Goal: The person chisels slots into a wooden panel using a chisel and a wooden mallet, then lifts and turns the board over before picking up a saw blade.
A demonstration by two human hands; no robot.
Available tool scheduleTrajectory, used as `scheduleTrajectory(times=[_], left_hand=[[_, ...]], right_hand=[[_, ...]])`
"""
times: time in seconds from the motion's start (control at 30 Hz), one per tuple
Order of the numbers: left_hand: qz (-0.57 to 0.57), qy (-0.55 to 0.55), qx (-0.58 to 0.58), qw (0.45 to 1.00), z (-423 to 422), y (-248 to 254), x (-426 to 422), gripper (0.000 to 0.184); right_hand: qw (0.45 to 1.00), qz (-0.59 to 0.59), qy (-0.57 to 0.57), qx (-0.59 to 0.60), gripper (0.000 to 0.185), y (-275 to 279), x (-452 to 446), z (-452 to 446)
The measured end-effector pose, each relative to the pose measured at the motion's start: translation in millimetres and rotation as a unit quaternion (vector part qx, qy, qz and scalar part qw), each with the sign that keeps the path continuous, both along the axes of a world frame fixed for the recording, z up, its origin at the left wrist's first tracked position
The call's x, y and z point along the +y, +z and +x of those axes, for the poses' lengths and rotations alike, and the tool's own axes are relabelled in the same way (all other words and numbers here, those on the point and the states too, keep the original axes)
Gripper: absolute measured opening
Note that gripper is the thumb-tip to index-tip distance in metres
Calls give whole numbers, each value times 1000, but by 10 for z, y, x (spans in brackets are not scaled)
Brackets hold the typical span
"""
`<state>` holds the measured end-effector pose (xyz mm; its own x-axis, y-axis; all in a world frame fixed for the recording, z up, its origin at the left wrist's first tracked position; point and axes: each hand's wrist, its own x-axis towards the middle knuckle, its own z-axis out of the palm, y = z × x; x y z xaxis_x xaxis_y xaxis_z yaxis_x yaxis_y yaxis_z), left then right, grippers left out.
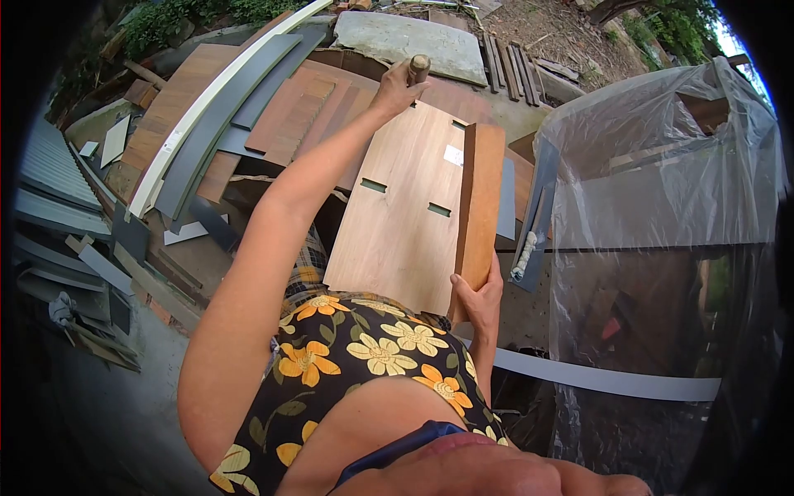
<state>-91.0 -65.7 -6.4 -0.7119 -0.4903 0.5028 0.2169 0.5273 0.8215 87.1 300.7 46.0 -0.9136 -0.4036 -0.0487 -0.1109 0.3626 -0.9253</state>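
My left hand (399, 89) reaches forward, its fingers wrapped round a short, round-ended wooden piece (420, 68) at the far end of a light wooden board (397, 223). This board, with several dark rectangular slots, lies in front of my body. My right hand (482, 299) grips the near end of a long brown wooden block (481, 207), the thumb on its left side. The block lies along the board's right edge. A small white label (453, 155) sits on the board beside the block.
Brown wooden panels (289, 116) and grey strips (265, 78) lie at the left. Clear plastic sheeting (662, 190) hangs over a frame on the right. A concrete slab (409, 45) lies behind. A pale strip (608, 379) crosses the lower right.
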Motion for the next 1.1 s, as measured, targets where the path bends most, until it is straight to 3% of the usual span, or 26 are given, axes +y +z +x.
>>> scheduleTrajectory(times=[0.17, 0.43, 0.57, 0.67, 0.77, 0.87, 1.1], left_hand=[[-28, -18, 8, 999, 36, 8, 8, 43], [-51, -78, -23, 995, -60, 21, -8, 46], [-61, -65, -54, 995, -61, 50, -1, 47], [-87, -68, -14, 994, -103, -26, 39, 38], [-106, -76, 8, 991, -124, -128, 68, 25], [-92, -81, -6, 992, -89, -286, 49, 24], [-102, -104, 7, 989, -64, -148, 182, 21]], right_hand=[[1000, -2, 9, 15, 79, 132, -103, -169], [981, -41, 10, 191, 94, 601, -630, -511], [963, -41, 40, 262, 88, 643, -967, -691], [989, -29, 77, 120, 86, 523, -1189, -845], [991, 39, 99, 82, 84, 236, -1244, -962], [991, 16, 120, 62, 85, 85, -1178, -939], [995, 21, 85, 49, 86, 113, -1037, -843]])
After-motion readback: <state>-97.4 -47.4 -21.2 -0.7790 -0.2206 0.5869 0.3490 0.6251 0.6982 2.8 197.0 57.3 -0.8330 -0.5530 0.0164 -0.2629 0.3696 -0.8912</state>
